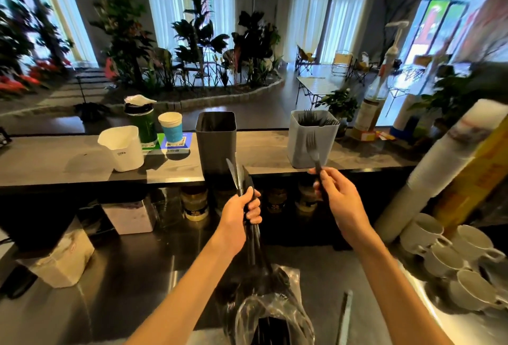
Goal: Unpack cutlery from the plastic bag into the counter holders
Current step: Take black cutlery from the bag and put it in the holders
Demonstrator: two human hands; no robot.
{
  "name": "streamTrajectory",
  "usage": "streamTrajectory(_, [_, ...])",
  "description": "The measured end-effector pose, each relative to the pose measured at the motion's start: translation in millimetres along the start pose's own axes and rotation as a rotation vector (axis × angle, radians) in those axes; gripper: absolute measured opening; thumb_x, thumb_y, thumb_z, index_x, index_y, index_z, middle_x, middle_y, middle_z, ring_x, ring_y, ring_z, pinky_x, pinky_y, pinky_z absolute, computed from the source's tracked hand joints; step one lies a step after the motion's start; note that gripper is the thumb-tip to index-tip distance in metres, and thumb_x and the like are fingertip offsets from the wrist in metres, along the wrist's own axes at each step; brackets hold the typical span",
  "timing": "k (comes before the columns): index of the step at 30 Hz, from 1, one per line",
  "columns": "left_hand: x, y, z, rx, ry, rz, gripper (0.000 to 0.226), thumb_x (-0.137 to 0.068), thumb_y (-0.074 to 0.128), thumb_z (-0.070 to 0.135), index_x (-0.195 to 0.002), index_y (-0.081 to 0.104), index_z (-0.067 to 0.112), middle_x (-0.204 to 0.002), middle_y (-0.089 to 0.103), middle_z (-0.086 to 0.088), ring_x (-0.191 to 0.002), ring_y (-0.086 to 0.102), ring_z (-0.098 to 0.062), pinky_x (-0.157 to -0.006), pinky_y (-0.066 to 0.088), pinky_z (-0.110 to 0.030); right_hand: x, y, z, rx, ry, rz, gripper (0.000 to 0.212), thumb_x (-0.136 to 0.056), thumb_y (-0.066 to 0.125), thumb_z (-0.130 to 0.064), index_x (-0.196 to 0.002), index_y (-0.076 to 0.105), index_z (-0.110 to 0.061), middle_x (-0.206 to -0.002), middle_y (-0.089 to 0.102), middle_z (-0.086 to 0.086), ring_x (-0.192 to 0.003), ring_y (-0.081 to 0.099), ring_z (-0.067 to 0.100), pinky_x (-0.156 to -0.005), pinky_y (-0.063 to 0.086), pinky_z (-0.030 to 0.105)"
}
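head view | my left hand is wrapped tight round a bundle of knives, tips up, kept clear of the plastic bag below | my right hand pinches one fork by its handle, tines up, just before the light holder with forks; likely next drop | dark holder waits, I judge, for knives

tall arched windows with white curtains glow behind indoor plants, folding chairs and dark floor.
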State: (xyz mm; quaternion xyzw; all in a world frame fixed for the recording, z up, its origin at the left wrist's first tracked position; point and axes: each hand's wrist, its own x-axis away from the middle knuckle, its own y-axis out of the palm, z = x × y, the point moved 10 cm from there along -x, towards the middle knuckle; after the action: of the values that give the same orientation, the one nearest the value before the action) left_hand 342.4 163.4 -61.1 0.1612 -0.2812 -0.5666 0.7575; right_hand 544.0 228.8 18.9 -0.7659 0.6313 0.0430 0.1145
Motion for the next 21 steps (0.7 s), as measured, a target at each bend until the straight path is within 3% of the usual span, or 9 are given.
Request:
streamTrajectory(3, [-16,21,27,-0.202,0.044,-0.006,0.040,-0.103,0.053,0.027,-0.066,0.043,0.016,-0.048,0.032,0.006,-0.038,0.027,-0.007,-0.040,0.023,-0.021,-48,-24,-41,0.052,-0.133,0.060,0.015,-0.101,0.061,-0.023,-0.105,0.075,-0.027,-0.102,0.076,-0.005,-0.098,0.068,0.010,-0.085,0.053,0.025])
streamTrajectory(7, [-29,53,69,-0.343,0.136,-0.019,0.049,-0.097,0.062,0.038,-0.058,0.041,0.019,-0.049,0.029,0.002,-0.039,0.026,-0.011,-0.038,0.024,-0.023,-117,-56,-92,0.109,-0.304,0.189,0.013,-0.094,0.071,-0.019,-0.105,0.078,-0.022,-0.099,0.078,0.003,-0.094,0.072,0.017,-0.084,0.057,0.033])
streamTrajectory(12, [-39,93,111,-0.395,0.244,-0.091,0.050,-0.096,0.064,0.034,-0.055,0.039,0.021,-0.051,0.028,0.002,-0.042,0.023,-0.011,-0.041,0.017,-0.026,-196,-71,-119,0.260,-0.355,0.264,0.020,-0.089,0.076,-0.018,-0.108,0.075,-0.012,-0.101,0.077,0.004,-0.093,0.072,0.013,-0.088,0.059,0.030])
streamTrajectory(17, [-43,127,121,-0.392,0.244,-0.325,0.046,-0.100,0.059,0.030,-0.061,0.041,0.015,-0.057,0.028,-0.004,-0.042,0.026,-0.010,-0.041,0.013,-0.026,-238,-58,-91,0.482,-0.309,0.152,0.017,-0.091,0.074,-0.012,-0.107,0.074,-0.006,-0.103,0.076,0.013,-0.090,0.069,0.015,-0.083,0.052,0.022])
streamTrajectory(21, [-42,134,122,-0.351,0.224,-0.464,0.038,-0.096,0.065,0.029,-0.068,0.044,0.014,-0.060,0.027,-0.004,-0.041,0.027,-0.008,-0.038,0.013,-0.023,-247,-47,-72,0.608,-0.220,0.030,0.048,-0.085,0.081,-0.025,-0.123,0.064,-0.001,-0.111,0.071,0.012,-0.100,0.066,0.023,-0.089,0.052,0.029])
